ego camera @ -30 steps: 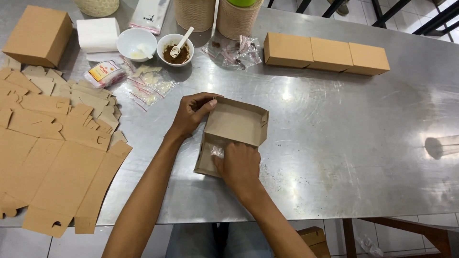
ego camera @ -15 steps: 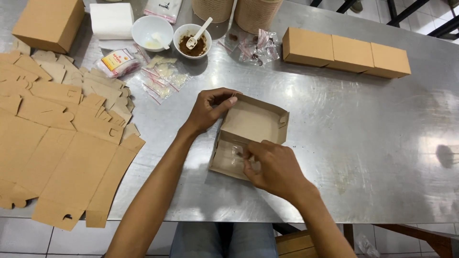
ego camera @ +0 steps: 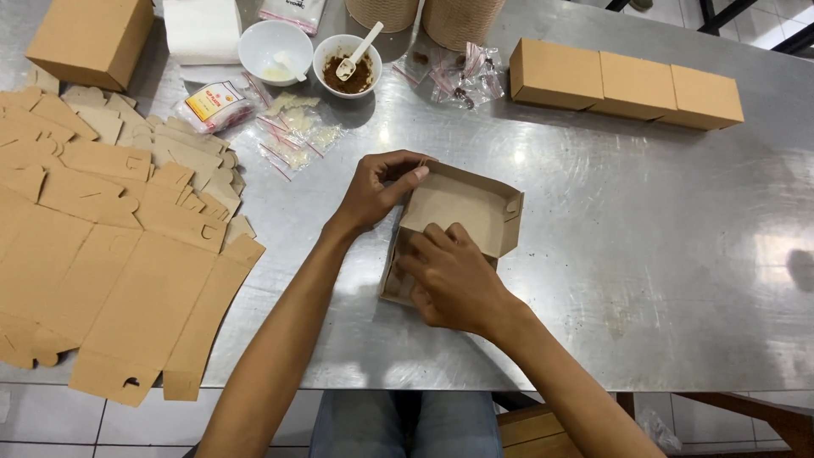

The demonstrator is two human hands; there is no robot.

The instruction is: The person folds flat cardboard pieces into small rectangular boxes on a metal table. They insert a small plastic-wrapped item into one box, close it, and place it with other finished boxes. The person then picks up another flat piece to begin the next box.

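An open brown cardboard box lies on the steel table in front of me, its lid flap tilted up at the far side. My left hand grips the box's far left corner, thumb on the lid edge. My right hand rests over the near part of the box with its fingers pressed inside; what lies under them is hidden.
Flat unfolded cardboard blanks are piled at the left. Three closed brown boxes stand in a row at the back right, another box at the back left. Two bowls, one with brown powder and a spoon, and small plastic packets lie behind.
My right hand has shifted slightly further into the box while the left keeps hold of the far corner. The view has drifted; the box itself stays in place.
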